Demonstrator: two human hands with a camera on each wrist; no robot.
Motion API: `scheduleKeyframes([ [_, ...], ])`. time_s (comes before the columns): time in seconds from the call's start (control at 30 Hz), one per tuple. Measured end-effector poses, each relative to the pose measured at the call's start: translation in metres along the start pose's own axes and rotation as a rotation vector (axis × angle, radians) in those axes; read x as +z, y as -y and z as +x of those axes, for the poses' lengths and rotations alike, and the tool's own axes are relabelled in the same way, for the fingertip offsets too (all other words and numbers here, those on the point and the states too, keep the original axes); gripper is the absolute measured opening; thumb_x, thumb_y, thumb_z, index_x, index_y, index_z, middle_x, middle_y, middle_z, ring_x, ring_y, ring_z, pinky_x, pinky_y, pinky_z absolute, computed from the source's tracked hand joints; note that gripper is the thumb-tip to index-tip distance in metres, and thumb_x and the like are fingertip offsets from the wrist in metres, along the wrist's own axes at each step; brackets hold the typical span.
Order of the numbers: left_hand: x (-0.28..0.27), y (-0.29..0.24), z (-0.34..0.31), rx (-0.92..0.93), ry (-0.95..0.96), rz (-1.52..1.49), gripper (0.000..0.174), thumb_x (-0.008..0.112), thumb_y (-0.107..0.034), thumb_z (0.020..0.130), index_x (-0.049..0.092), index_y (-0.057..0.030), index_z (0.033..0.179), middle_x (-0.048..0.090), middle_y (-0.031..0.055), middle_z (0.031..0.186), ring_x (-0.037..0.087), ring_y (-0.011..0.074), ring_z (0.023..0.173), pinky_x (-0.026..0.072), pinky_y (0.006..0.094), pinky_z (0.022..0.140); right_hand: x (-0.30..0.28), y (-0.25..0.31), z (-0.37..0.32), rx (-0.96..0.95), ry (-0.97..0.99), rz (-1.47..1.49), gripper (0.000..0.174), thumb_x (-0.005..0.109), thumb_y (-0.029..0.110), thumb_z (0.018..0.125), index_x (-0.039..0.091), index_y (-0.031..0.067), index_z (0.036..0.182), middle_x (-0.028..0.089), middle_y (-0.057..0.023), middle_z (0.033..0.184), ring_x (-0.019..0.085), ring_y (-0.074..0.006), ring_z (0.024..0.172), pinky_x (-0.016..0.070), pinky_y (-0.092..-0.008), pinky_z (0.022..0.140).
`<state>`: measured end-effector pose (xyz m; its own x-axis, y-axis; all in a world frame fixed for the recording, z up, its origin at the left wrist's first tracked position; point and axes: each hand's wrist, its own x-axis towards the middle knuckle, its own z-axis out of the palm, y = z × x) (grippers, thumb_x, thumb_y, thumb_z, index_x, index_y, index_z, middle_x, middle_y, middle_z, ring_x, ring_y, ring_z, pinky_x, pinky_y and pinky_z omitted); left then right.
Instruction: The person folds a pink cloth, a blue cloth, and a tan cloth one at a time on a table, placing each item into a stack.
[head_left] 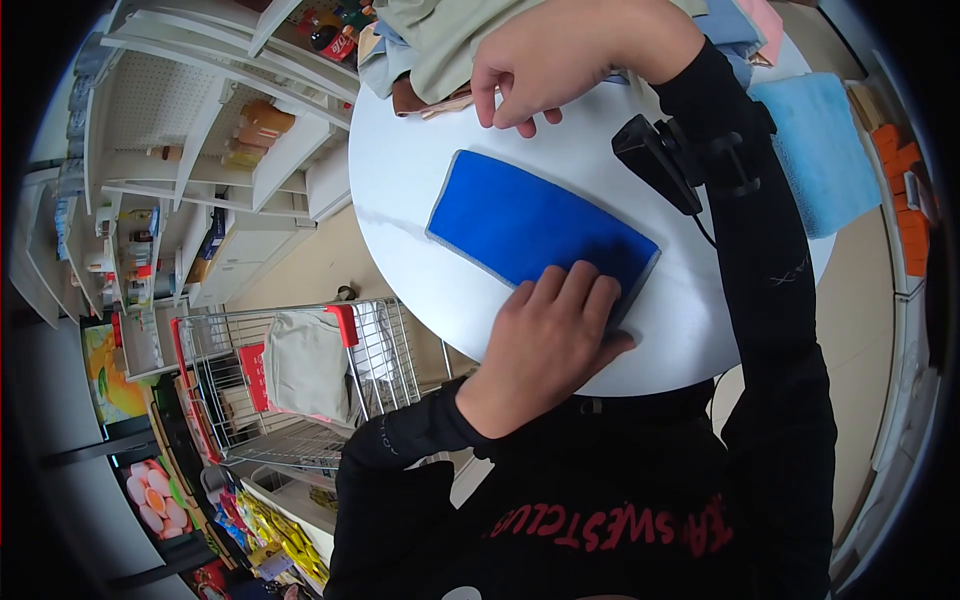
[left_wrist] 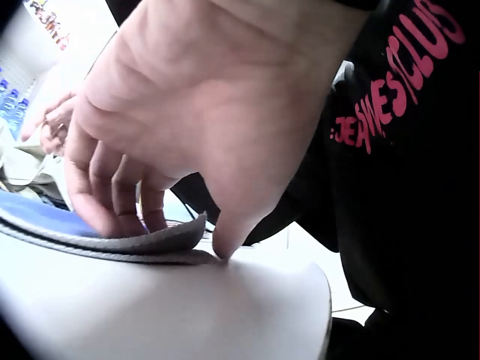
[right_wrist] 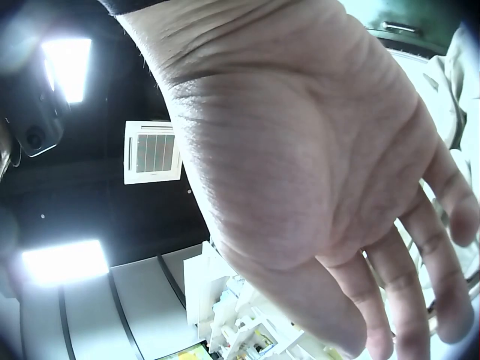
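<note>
A folded blue cloth (head_left: 535, 215) with grey stitched edging lies slantwise on the round white table (head_left: 400, 190). My left hand (head_left: 553, 335) rests its bent fingers on the cloth's near right end. In the left wrist view, the cloth (left_wrist: 56, 217) shows two layers, the upper corner lifted slightly. There the left thumb (left_wrist: 229, 232) points down to the tabletop just beyond that edge. My right hand (head_left: 555, 65) hovers over the far side of the table beside the heaped clothes (head_left: 440, 40), its fingers loosely bent and holding nothing.
A light blue fluffy cloth (head_left: 815, 150) hangs over the table's right edge. Left of the table stands a shopping cart (head_left: 345, 325) with a folded pale garment (head_left: 308, 365) in it. White shelves (head_left: 150, 110) with goods line the left side.
</note>
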<state>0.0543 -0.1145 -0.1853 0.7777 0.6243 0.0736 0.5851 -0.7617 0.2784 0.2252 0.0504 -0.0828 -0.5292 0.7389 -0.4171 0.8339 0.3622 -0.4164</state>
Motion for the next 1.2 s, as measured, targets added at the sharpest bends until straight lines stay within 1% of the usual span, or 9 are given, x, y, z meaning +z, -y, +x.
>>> scheduleKeyframes([
  [0.1, 0.006, -0.002, 0.001, -0.042, 0.004, 0.092, 0.031, 0.082, -0.030, 0.087, 0.066, -0.0084, 0.103, 0.063, 0.0051, 0.098, 0.065, 0.0212, 0.084, 0.0536, 0.0330, 0.070, 0.010, 0.010, 0.002, 0.221, -0.017, -0.048, 0.030, 0.058, 0.025, 0.092, 0.078, 0.0030, 0.097, 0.075, -0.0075, 0.083, 0.068, -0.0216, 0.075, 0.0507, -0.0358, 0.069],
  [0.23, -0.001, -0.001, 0.002, -0.077, 0.026, 0.052, 0.022, 0.076, -0.022, 0.090, 0.066, -0.0081, 0.104, 0.061, 0.0063, 0.088, 0.064, 0.0204, 0.078, 0.0530, 0.0327, 0.063, 0.032, -0.020, -0.014, -0.218, -0.518, -0.273, 0.029, 0.058, 0.024, 0.091, 0.078, 0.0040, 0.096, 0.075, -0.0070, 0.083, 0.067, -0.0215, 0.073, 0.0503, -0.0364, 0.068],
  [0.37, -0.041, 0.012, 0.002, -0.217, 0.016, -0.305, 0.018, 0.072, -0.012, 0.090, 0.066, -0.0065, 0.106, 0.067, 0.0068, 0.086, 0.068, 0.0201, 0.074, 0.0538, 0.0327, 0.059, -0.005, -0.022, -0.006, -0.037, -0.018, 0.082, 0.028, 0.058, 0.024, 0.090, 0.078, 0.0049, 0.095, 0.075, -0.0071, 0.082, 0.065, -0.0212, 0.071, 0.0497, -0.0376, 0.065],
  [0.53, -0.060, 0.079, 0.002, -0.600, -0.176, -0.366, 0.019, 0.070, -0.013, 0.093, 0.067, -0.0041, 0.109, 0.075, 0.0093, 0.088, 0.074, 0.0244, 0.074, 0.0550, 0.0320, 0.061, -0.003, -0.020, -0.007, -0.010, -0.029, 0.032, 0.026, 0.058, 0.022, 0.089, 0.078, 0.0054, 0.092, 0.073, -0.0076, 0.080, 0.064, -0.0222, 0.069, 0.0486, -0.0382, 0.062],
  [0.63, -0.039, 0.136, -0.003, -0.666, -0.134, -0.181, 0.019, 0.068, -0.018, 0.095, 0.069, -0.0044, 0.108, 0.075, 0.0091, 0.085, 0.073, 0.0252, 0.073, 0.0557, 0.0363, 0.064, -0.002, -0.015, -0.012, 0.027, -0.061, 0.004, 0.025, 0.057, 0.021, 0.088, 0.077, 0.0055, 0.090, 0.073, -0.0079, 0.078, 0.064, -0.0229, 0.068, 0.0484, -0.0380, 0.062],
  [0.77, -0.037, 0.131, -0.002, -0.744, -0.085, -0.112, 0.022, 0.067, -0.022, 0.095, 0.069, -0.0042, 0.109, 0.076, 0.0092, 0.085, 0.073, 0.0257, 0.075, 0.0559, 0.0398, 0.068, -0.001, -0.017, -0.012, 0.023, -0.058, 0.090, 0.025, 0.057, 0.019, 0.086, 0.077, 0.0053, 0.089, 0.072, -0.0096, 0.077, 0.063, -0.0241, 0.067, 0.0479, -0.0386, 0.061],
  [0.9, -0.034, 0.136, -0.006, -0.702, -0.085, 0.012, 0.024, 0.067, -0.023, 0.095, 0.069, -0.0052, 0.111, 0.075, 0.0079, 0.085, 0.072, 0.0279, 0.072, 0.0556, 0.0400, 0.069, -0.001, -0.014, -0.006, -0.023, 0.007, -0.015, 0.023, 0.058, 0.021, 0.094, 0.077, 0.0075, 0.093, 0.073, -0.0060, 0.082, 0.065, -0.0211, 0.072, 0.0512, -0.0364, 0.067],
  [1.07, -0.035, 0.127, -0.003, -0.744, -0.088, -0.003, 0.024, 0.069, -0.023, 0.095, 0.068, -0.0052, 0.111, 0.075, 0.0096, 0.096, 0.072, 0.0306, 0.077, 0.0564, 0.0404, 0.072, 0.035, -0.009, 0.036, 0.021, -0.003, -0.085, 0.022, 0.075, 0.024, 0.085, 0.081, 0.0068, 0.099, 0.078, -0.0035, 0.085, 0.072, -0.0153, 0.073, 0.0560, -0.0312, 0.065],
  [1.2, -0.027, 0.121, 0.003, -0.492, -0.313, 0.020, 0.029, 0.074, -0.025, 0.094, 0.067, -0.0048, 0.115, 0.071, 0.0119, 0.110, 0.071, 0.0320, 0.082, 0.0568, 0.0414, 0.074, 0.053, -0.004, 0.055, -0.018, 0.072, -0.138, 0.030, 0.082, 0.032, 0.081, 0.080, 0.0053, 0.095, 0.078, -0.0064, 0.084, 0.074, -0.0186, 0.072, 0.0567, -0.0336, 0.063],
])
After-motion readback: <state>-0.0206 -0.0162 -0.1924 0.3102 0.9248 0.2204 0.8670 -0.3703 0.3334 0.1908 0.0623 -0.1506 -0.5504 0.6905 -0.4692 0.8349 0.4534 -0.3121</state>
